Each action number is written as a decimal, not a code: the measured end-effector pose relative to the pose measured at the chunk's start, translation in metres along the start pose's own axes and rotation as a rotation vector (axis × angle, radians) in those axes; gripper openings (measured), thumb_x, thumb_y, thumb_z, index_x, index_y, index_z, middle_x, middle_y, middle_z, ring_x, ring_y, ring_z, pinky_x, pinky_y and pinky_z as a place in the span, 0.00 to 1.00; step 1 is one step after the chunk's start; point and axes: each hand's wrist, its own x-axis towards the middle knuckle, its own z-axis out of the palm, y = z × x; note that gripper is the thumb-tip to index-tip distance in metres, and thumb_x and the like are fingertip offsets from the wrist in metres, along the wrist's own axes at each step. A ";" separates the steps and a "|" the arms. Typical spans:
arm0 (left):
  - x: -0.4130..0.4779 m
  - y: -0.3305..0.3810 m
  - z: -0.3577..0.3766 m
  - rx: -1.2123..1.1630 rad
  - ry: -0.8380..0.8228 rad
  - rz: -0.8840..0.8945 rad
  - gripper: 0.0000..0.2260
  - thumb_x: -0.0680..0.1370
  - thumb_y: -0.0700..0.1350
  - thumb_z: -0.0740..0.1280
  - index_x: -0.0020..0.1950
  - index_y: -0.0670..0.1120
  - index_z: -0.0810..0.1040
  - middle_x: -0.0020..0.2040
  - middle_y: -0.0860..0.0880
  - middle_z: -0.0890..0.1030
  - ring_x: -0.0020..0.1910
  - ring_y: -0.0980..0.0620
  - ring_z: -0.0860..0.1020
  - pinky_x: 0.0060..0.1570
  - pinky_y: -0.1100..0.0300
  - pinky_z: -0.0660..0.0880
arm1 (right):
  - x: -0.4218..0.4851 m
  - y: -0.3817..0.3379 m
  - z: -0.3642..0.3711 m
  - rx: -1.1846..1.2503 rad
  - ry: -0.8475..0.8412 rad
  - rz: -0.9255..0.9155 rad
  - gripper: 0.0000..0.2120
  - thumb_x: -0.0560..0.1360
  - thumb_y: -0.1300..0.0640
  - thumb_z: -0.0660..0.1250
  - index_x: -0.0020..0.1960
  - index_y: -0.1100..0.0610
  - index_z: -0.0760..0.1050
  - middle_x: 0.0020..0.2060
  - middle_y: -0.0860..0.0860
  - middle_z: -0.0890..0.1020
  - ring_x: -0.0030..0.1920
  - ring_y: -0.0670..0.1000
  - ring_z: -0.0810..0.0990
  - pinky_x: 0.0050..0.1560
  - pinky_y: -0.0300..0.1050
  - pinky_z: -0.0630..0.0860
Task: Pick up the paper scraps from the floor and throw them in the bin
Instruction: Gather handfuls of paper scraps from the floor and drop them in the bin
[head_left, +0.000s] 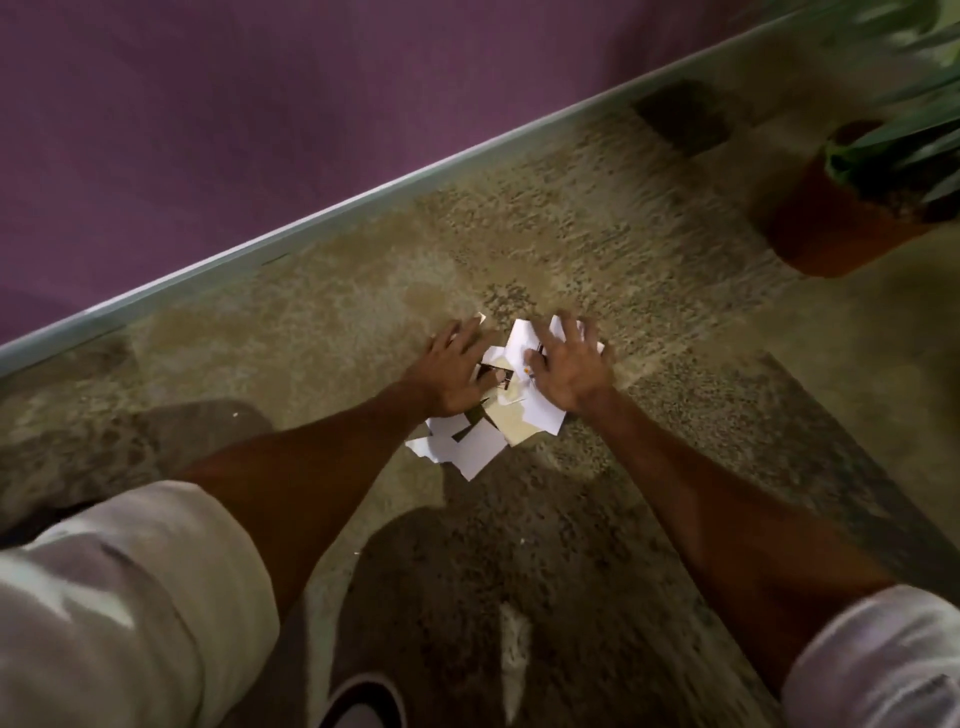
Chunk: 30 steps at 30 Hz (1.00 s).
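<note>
A heap of white and cream paper scraps (480, 447) lies on the speckled stone floor (571, 249) in the middle of the view. My left hand (452, 374) presses on the left side of the heap with its fingers spread. My right hand (569, 364) rests on the right side, fingers curled over the upper scraps. The two hands flank the pile and cover part of it. No bin is in view.
A purple wall (208, 130) with a pale skirting strip (363, 197) runs diagonally behind the pile. A potted plant in a brown pot (831, 228) stands at the right. My knees in light shorts fill the lower corners.
</note>
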 end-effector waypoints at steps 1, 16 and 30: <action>-0.004 0.002 0.003 -0.003 0.006 0.010 0.32 0.84 0.65 0.55 0.85 0.57 0.52 0.86 0.51 0.44 0.84 0.42 0.44 0.81 0.37 0.48 | -0.006 -0.002 0.004 -0.024 0.023 -0.028 0.27 0.85 0.41 0.54 0.82 0.44 0.60 0.83 0.54 0.57 0.80 0.64 0.57 0.76 0.70 0.60; -0.086 0.009 0.020 -0.011 -0.023 0.073 0.57 0.67 0.83 0.59 0.85 0.52 0.43 0.85 0.52 0.49 0.84 0.47 0.51 0.81 0.39 0.53 | -0.072 -0.011 -0.015 0.058 -0.096 -0.242 0.29 0.85 0.41 0.56 0.84 0.44 0.56 0.79 0.56 0.64 0.77 0.61 0.64 0.73 0.62 0.70; -0.094 0.014 0.023 0.065 -0.044 -0.029 0.61 0.66 0.77 0.70 0.85 0.51 0.40 0.86 0.51 0.42 0.85 0.45 0.48 0.79 0.36 0.55 | -0.070 0.037 -0.036 0.353 0.151 -0.002 0.21 0.71 0.56 0.81 0.62 0.58 0.84 0.61 0.57 0.83 0.54 0.56 0.84 0.55 0.43 0.79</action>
